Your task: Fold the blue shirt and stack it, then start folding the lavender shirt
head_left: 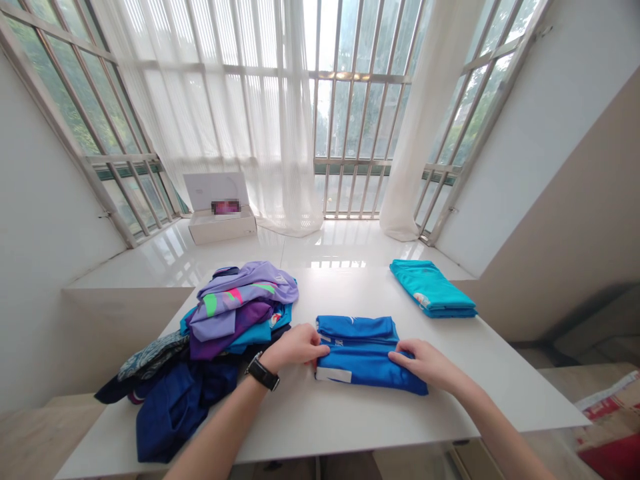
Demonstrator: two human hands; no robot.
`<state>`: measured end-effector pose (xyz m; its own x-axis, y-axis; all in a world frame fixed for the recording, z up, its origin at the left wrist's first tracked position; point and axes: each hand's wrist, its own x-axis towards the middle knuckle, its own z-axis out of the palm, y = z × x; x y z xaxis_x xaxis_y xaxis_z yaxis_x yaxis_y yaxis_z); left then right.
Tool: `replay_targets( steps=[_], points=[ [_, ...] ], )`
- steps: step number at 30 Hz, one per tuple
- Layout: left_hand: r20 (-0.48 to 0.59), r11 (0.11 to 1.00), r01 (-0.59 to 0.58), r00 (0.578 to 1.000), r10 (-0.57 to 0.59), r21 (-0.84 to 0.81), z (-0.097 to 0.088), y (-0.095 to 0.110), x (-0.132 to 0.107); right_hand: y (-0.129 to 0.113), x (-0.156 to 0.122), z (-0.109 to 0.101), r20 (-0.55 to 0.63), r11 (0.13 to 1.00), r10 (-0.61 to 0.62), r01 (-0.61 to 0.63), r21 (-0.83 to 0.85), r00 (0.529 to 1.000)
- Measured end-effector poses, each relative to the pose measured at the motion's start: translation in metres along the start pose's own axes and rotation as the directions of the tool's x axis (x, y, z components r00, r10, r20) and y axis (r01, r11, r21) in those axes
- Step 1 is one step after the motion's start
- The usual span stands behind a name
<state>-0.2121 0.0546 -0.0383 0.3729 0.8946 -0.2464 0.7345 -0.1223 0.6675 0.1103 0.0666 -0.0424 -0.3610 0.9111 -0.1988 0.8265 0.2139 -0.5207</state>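
Note:
A folded royal-blue garment [367, 350] lies on the white table [350, 420] in front of me. My left hand [295, 347], with a black watch on its wrist, has its fingers curled around the garment's left edge. My right hand [425, 363] rests on the garment's right side, with its fingers pinching the fabric at the top fold. A loose heap of unfolded clothes [220, 327], purple, teal and dark blue, sits to the left of my left hand. A neatly folded teal stack [433, 288] lies at the table's far right.
Beyond the table a glossy white platform carries an open white box [221, 217]. Barred windows with sheer white curtains [280, 133] fill the back. A red and beige packet [610, 427] lies on the floor at lower right.

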Motion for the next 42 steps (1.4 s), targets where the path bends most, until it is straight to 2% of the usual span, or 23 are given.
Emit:
replay_targets(
  steps=[5,8,10,11,14,16,18,20,22,23,25,29,33,37,40,42],
  points=[
    [-0.022,0.995,0.031,0.999,-0.029,0.096,-0.004,0.005,-0.006,0.003,-0.002,0.008,-0.067,0.994,0.07,-0.076,-0.082,0.995],
    [-0.137,0.979,0.024,0.991,0.004,0.203,-0.008,0.01,-0.012,-0.001,-0.006,0.014,-0.145,0.982,0.111,-0.131,-0.135,0.983],
    [-0.201,0.963,-0.067,0.972,0.122,0.261,-0.008,0.013,-0.015,-0.004,-0.008,0.018,-0.188,0.978,0.118,-0.148,-0.148,0.975],
    [-0.194,0.948,-0.154,0.958,0.213,0.28,-0.008,0.014,-0.015,-0.005,-0.01,0.019,-0.202,0.977,0.119,-0.151,-0.149,0.972],
    [-0.053,0.851,-0.43,0.884,0.465,0.301,-0.003,0.016,-0.016,-0.007,-0.013,0.019,-0.21,0.978,0.121,-0.153,-0.144,0.97],
    [0.03,0.81,-0.5,0.856,0.516,0.306,0.0,0.016,-0.016,-0.008,-0.015,0.018,-0.231,0.974,0.126,-0.165,-0.158,0.965],
    [0.066,0.812,-0.493,0.864,0.499,0.312,0.002,0.017,-0.017,-0.011,-0.017,0.019,-0.344,0.962,0.069,-0.155,-0.227,0.936],
    [0.075,0.824,-0.473,0.877,0.475,0.311,0.002,0.018,-0.019,-0.02,-0.02,0.024,-0.487,0.939,-0.072,-0.106,-0.328,0.871],
    [0.07,0.83,-0.461,0.883,0.464,0.314,0.002,0.021,-0.021,-0.031,-0.022,0.036,-0.543,0.922,-0.201,-0.031,-0.387,0.815],
    [0.065,0.831,-0.458,0.884,0.463,0.317,0.001,0.022,-0.022,-0.036,-0.024,0.043,-0.54,0.921,-0.229,0.001,-0.389,0.81],
    [0.063,0.833,-0.453,0.887,0.458,0.319,0.0,0.024,-0.024,-0.044,-0.026,0.06,-0.521,0.93,-0.232,0.03,-0.367,0.822],
    [0.077,0.84,-0.433,0.898,0.433,0.328,0.001,0.023,-0.024,-0.044,-0.027,0.08,-0.533,0.943,-0.185,-0.005,-0.334,0.826],
    [0.088,0.846,-0.411,0.91,0.406,0.341,0.0,0.021,-0.027,-0.039,-0.025,0.08,-0.521,0.95,-0.154,-0.02,-0.312,0.84],
    [0.089,0.878,-0.408,0.913,0.398,0.25,-0.009,0.018,-0.028,-0.04,-0.025,0.078,-0.527,0.954,-0.145,-0.024,-0.3,0.837],
    [-0.03,0.895,-0.366,0.922,0.386,0.253,-0.013,0.016,-0.025,-0.039,-0.025,0.08,-0.536,0.956,-0.145,-0.022,-0.293,0.832],
    [-0.135,0.88,-0.341,0.906,0.402,0.332,-0.013,0.015,-0.021,-0.038,-0.025,0.081,-0.538,0.957,-0.149,-0.015,-0.289,0.829]
  ],
)
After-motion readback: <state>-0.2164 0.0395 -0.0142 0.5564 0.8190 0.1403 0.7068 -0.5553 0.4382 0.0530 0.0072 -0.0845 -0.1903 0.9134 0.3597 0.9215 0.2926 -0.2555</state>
